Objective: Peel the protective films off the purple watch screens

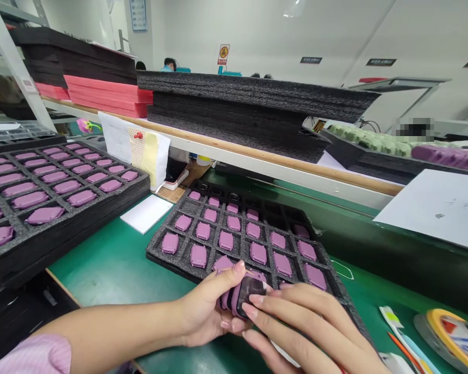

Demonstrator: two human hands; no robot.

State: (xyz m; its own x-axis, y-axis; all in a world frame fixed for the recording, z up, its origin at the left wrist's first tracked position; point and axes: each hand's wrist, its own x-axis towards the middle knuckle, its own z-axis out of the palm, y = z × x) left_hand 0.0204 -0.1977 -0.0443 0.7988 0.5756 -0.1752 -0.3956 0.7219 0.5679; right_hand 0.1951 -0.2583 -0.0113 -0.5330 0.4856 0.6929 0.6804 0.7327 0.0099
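Observation:
My left hand (218,298) is closed around a small stack of purple watch cases (225,298), thumb on top and fingers underneath. The outermost piece is a watch case with a glossy black face (251,291), turned towards my right hand (312,322). My right fingers are stretched and apart, with fingertips touching that black face. My right thumb is hidden. Something white shows beneath the right palm, too covered to name. Just behind the hands lies a black foam tray (214,241) with purple watch cases (226,240) in many of its pockets.
At left, another foam tray (78,218) of purple cases sits on stacked trays. A white pad (146,213) lies between the trays. Black foam sheets (234,114) load the shelf above. A tape roll (452,332) and a toothbrush (398,330) lie at right on the green table.

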